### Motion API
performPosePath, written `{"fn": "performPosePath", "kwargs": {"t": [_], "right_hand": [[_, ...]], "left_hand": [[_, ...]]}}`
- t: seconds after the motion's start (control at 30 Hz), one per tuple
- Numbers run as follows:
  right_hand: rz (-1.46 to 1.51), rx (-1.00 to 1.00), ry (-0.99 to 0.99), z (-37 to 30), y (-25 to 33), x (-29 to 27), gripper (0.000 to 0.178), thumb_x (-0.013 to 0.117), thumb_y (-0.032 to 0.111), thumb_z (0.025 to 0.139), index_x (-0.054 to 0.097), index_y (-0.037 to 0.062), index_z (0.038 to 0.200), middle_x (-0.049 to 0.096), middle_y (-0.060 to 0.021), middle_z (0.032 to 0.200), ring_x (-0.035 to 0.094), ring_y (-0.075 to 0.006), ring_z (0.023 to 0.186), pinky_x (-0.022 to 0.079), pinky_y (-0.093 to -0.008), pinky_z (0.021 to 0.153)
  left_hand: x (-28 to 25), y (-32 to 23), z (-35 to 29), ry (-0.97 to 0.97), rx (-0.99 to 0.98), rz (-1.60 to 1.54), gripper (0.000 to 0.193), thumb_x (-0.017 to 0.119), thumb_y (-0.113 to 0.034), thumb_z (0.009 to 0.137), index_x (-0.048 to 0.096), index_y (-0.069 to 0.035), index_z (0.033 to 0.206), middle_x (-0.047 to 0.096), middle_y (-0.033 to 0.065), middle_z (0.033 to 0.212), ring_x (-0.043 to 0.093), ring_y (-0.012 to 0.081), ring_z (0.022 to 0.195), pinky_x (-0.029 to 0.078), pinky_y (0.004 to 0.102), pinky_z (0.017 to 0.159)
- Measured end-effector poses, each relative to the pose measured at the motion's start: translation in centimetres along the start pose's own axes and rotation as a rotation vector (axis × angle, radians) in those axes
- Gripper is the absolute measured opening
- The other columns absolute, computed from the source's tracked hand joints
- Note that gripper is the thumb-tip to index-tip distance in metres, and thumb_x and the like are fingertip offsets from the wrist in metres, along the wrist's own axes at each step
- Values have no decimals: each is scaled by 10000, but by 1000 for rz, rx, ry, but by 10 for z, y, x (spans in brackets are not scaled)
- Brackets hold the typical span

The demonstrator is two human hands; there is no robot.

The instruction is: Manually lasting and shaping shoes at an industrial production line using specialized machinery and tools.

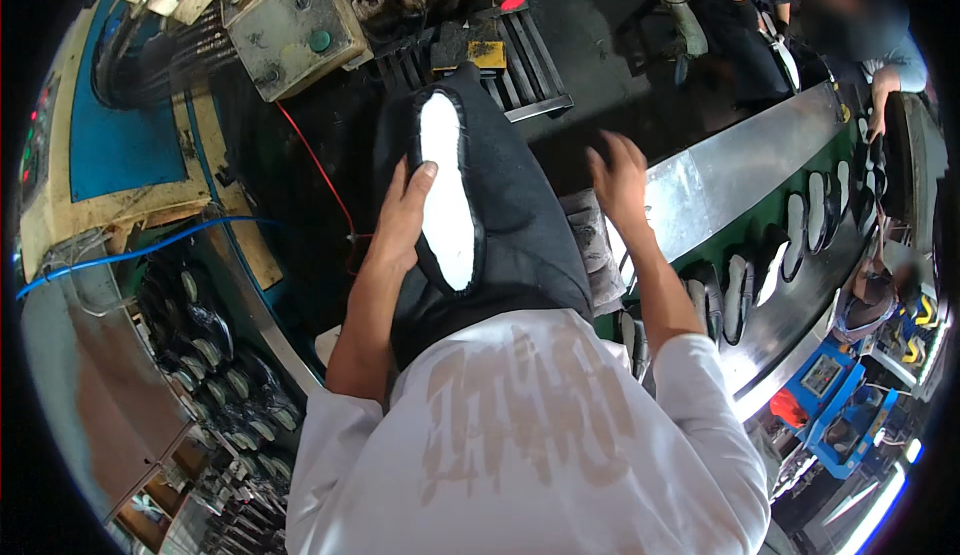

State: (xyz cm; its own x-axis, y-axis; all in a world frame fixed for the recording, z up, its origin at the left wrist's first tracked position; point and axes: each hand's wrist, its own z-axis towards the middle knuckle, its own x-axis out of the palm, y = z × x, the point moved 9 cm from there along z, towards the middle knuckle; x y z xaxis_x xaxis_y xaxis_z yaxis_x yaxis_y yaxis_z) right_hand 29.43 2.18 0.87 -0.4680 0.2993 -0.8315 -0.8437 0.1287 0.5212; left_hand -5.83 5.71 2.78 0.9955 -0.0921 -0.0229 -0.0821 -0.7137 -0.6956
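"Black-rimmed shoe with a long white underside: where is it, and how far along?"

"Left to right, then. Dark shoes with pale soles lie massed at far left. Next, the bare left hand clamps the shoe over the lap, thumb on its white face, which points up. That face is already in place within the rim; whether anything is left on this one, I cannot tell."

"And the right hand?"

"Empty, fingers slightly apart, beside the shiny metal bench. Beyond, several pale-soled shoes lie in a row."

"Any readable writing?"

"None on the shoe. The white cotton-looking T-shirt carries brown, letter-like print, too distorted to read."
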Motion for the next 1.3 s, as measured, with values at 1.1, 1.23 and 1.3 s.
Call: {"fn": "performPosePath", "kwargs": {"t": [1.1,1.23,1.3], "right_hand": [[-202,-304,564,40,168,87,213,540,148,1042,629,-36,1101,770,-278,989,791,-437,872,645,-528,756],[-343,-333,485,41,170,86,256,521,221,1088,592,-22,1056,773,-255,962,790,-435,874,638,-541,744],[-365,-337,476,41,172,86,249,511,212,1091,592,-21,1053,774,-257,971,794,-430,885,642,-533,745]], "left_hand": [[22,-23,103,126,299,27,872,815,-132,910,375,-74,1661,607,160,1484,640,281,1284,542,387,1046],[20,-21,111,115,346,117,880,829,-136,882,390,-36,1639,612,170,1465,628,278,1297,520,384,1072],[18,-22,117,98,372,160,889,834,-139,877,389,-30,1639,613,174,1462,629,279,1296,514,384,1081]]}}
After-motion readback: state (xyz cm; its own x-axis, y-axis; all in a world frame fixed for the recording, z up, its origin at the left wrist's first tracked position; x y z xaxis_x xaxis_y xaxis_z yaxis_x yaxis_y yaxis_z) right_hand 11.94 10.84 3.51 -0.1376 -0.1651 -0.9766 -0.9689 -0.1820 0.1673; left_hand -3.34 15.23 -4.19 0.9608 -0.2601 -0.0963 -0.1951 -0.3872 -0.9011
